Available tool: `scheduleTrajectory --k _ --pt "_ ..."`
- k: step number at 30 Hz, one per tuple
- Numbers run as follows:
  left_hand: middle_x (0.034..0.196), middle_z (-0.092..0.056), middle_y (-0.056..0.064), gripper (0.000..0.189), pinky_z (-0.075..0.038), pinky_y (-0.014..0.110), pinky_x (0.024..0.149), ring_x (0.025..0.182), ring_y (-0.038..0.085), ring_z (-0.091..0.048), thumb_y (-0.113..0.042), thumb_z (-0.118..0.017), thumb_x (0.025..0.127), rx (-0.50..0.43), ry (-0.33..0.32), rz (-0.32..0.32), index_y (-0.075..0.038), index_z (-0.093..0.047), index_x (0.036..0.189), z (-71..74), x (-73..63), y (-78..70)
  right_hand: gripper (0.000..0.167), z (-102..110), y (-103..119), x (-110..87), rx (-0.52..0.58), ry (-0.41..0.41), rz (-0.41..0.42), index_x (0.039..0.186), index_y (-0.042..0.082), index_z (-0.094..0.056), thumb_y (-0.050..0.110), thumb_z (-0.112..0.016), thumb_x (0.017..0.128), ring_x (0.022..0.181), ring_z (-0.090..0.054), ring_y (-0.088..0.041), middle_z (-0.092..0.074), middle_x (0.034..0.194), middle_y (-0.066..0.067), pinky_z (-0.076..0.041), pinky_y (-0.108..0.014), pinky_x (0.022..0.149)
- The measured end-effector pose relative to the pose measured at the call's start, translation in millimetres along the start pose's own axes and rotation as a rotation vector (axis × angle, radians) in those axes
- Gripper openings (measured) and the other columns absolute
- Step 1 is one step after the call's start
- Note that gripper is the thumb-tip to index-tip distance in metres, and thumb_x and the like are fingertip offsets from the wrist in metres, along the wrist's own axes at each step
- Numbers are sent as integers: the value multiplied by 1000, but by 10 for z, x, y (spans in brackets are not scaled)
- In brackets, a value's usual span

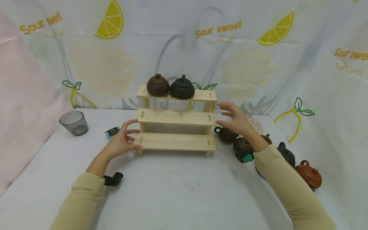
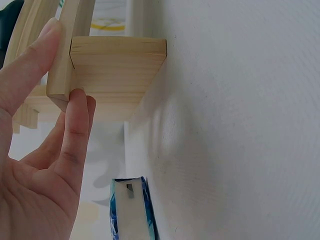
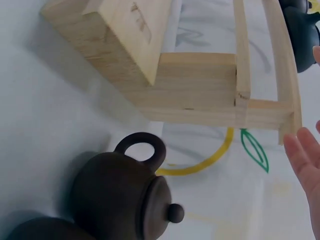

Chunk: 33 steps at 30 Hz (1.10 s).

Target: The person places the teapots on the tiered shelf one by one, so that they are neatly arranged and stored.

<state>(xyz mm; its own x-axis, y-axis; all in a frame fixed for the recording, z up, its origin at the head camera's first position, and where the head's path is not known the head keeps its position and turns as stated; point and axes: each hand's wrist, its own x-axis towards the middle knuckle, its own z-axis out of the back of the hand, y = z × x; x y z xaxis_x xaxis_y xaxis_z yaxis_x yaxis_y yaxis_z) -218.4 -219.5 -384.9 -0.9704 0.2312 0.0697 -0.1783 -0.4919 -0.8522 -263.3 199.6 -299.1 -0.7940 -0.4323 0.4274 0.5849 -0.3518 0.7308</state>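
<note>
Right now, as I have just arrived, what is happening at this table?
Someone is handling a three-tier wooden stand. The left hand touches its left end; the right hand is open beside its right end, contact unclear. A brown teapot and a black teapot stand on the top tier, and other teapots are on the table to the right.

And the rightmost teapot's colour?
Reddish-brown teapot, plain; shows best in the head view.
</note>
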Motion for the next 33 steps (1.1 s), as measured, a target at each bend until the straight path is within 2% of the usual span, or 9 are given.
scheduleTrajectory --k 3,7,14,16,19,20,24,30,33 --pt "131 -47 25 101 -48 37 70 93 33 -58 -13 -83 70 -1 2 3 -27 -17 145 1 0 1 60 40 -157 -85 9 -8 -28 130 -6 -44 -9 -71 77 122 -40 -36 -41 132 -20 -37 -45 96" --pt "131 -47 24 101 -48 37 71 93 33 -57 -14 -83 70 -5 6 11 -28 -17 145 5 -2 11 59 73 -232 -215 1 -5 -46 130 -5 -44 -6 -71 78 122 -39 -36 -40 132 -19 -37 -44 96" --pt "132 -46 25 102 -47 37 71 94 33 -56 -15 -83 70 -6 19 10 -28 -16 146 4 5 10 57 114 -175 -459 -38 -27 -54 127 -11 -44 -14 -68 76 116 -44 -21 -43 127 -25 -39 -44 93" --pt "132 -46 25 102 -47 37 71 93 33 -57 -14 -83 70 -2 18 5 -27 -16 146 5 6 11 57 131 -217 -521 -35 -31 -56 127 -11 -44 -14 -68 76 117 -44 -22 -43 127 -24 -39 -45 93" --pt "131 -47 25 102 -47 37 72 93 33 -57 -13 -83 70 2 17 0 -26 -16 146 7 5 8 57 165 -341 -628 -39 -41 -86 128 -6 -45 -10 -70 77 120 -42 -27 -43 129 -19 -39 -39 95" --pt "131 -47 25 102 -47 37 72 93 33 -57 -13 -83 70 3 17 -2 -26 -16 146 7 4 5 58 176 -386 -661 -38 -44 -96 129 -5 -45 -8 -70 77 121 -41 -32 -43 129 -17 -38 -41 95" --pt "131 -47 25 102 -48 37 71 92 33 -57 -12 -83 70 4 13 -4 -26 -16 146 11 2 -4 57 203 -382 -786 -67 -56 -171 130 -1 -45 -1 -72 79 121 -40 -34 -43 130 -14 -38 -39 96" --pt "130 -48 25 102 -47 37 71 93 33 -57 -12 -82 70 2 5 -6 -25 -16 146 12 -12 -25 55 245 -414 -930 -102 -67 -202 128 -2 -48 1 -72 80 118 -44 -16 -45 127 -13 -37 -41 95" --pt "130 -48 25 102 -47 36 71 93 33 -57 -12 -82 70 -2 5 -1 -26 -16 146 12 -17 -26 54 260 -441 -981 -132 -66 -210 128 -2 -48 1 -72 80 117 -44 -17 -45 127 -16 -38 -41 95"
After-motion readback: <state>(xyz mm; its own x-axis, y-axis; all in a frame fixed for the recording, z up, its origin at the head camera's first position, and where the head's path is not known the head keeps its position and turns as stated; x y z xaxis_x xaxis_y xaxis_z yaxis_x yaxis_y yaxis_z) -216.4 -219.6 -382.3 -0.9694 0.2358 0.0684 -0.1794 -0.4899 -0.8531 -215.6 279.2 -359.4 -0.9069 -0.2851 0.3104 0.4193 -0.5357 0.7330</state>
